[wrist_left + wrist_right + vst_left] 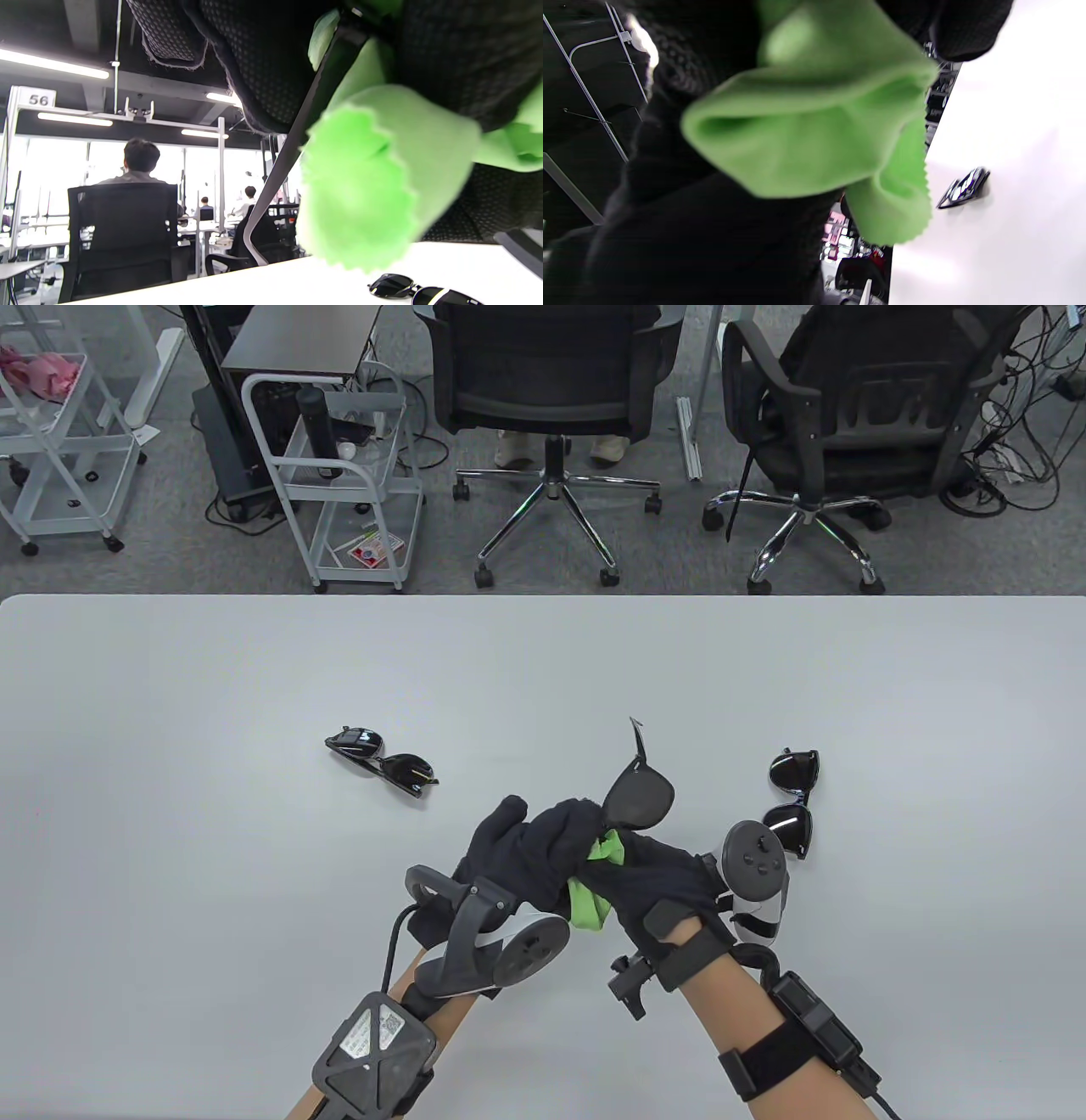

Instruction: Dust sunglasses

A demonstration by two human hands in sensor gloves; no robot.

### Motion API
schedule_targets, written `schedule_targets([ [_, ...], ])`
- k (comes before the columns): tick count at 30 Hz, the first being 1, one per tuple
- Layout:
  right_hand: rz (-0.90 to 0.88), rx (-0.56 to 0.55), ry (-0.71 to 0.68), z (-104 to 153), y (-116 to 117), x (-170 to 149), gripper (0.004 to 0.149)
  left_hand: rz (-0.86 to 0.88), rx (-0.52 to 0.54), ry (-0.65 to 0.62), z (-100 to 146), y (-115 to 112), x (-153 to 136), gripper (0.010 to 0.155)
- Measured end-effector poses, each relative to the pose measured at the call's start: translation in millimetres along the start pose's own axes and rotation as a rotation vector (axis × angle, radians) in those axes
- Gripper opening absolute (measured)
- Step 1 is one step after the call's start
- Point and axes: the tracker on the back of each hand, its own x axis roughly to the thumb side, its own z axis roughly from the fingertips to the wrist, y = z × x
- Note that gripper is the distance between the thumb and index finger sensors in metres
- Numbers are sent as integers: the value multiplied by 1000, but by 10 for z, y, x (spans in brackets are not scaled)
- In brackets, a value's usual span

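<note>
I am working in an open-plan office. Past the white table's (170, 687) far edge, at twelve o'clock, a black swivel chair (551, 398) stands on grey carpet, another (848, 415) at one o'clock, and white wire trolleys (339, 483) at eleven. My left wrist view shows ceiling strip lights (55, 65), a post numbered 56 (38, 99), and people seated at desks (140, 165).
</note>
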Motion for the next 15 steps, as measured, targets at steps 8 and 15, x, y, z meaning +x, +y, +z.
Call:
schedule_targets([
  [8, -63, 169, -3, -30, 13, 1, 51, 3, -1, 26, 15, 8, -79, 97],
  [15, 67, -56, 11, 24, -56, 9, 44, -5, -3, -12, 10, 6, 46, 96],
])
